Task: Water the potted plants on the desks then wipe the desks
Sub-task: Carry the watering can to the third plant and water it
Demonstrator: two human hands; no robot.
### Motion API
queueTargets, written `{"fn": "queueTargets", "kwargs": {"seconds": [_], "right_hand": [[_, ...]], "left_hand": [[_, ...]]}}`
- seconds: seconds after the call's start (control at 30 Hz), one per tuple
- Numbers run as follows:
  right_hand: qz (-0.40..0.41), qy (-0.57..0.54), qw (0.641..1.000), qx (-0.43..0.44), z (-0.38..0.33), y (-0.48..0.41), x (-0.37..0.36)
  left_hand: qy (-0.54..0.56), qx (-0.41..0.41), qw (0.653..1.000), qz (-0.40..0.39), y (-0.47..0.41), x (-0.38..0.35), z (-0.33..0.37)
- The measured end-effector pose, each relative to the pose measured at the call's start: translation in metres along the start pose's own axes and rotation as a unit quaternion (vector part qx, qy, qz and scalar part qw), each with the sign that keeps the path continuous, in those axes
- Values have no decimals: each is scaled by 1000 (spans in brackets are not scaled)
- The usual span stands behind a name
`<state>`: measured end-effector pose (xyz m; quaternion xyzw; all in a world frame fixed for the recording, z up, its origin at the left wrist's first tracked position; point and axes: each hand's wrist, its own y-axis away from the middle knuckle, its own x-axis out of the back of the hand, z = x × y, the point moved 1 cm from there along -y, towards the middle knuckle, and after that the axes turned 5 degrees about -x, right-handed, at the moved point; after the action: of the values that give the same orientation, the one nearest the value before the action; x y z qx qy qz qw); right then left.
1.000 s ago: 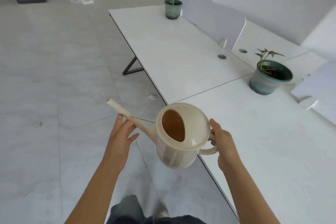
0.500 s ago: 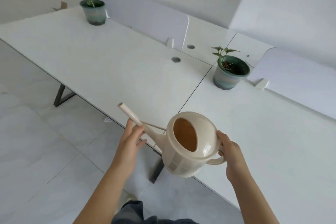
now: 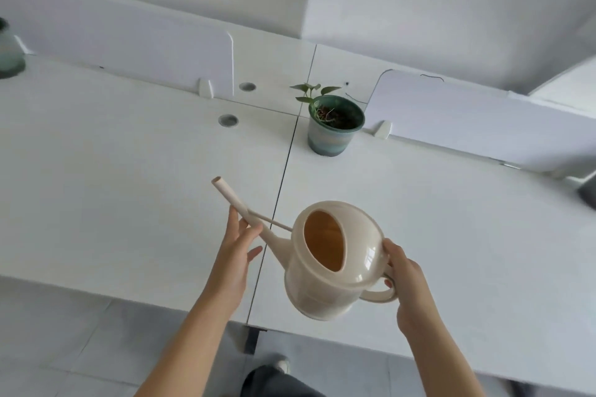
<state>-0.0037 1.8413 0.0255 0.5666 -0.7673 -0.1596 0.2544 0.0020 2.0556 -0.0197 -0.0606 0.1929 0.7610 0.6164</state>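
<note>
I hold a cream watering can above the front of the white desks. My right hand grips its loop handle. My left hand supports the long spout from below with straight fingers. The spout points up and left, its tip short of the green potted plant. That pot stands near the back of the right desk, beside the seam between the two desks. A second pot shows partly at the far left edge.
White divider panels run along the back of the desks, with a gap behind the near pot. Two round cable grommets sit left of the pot. A dark object is cut off at the right edge. Grey tiled floor lies below.
I have turned to face the desks, and the near pot now sits straight ahead. The watering can has come over the desk surface, both hands keeping their hold.
</note>
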Motion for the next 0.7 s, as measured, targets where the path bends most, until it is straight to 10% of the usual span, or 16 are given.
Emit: {"fn": "queueTargets", "kwargs": {"seconds": [0.7], "right_hand": [[98,-122,987,-44,-43,-48,-4]], "left_hand": [[-93,50,982,-156,-142,-76,17]]}}
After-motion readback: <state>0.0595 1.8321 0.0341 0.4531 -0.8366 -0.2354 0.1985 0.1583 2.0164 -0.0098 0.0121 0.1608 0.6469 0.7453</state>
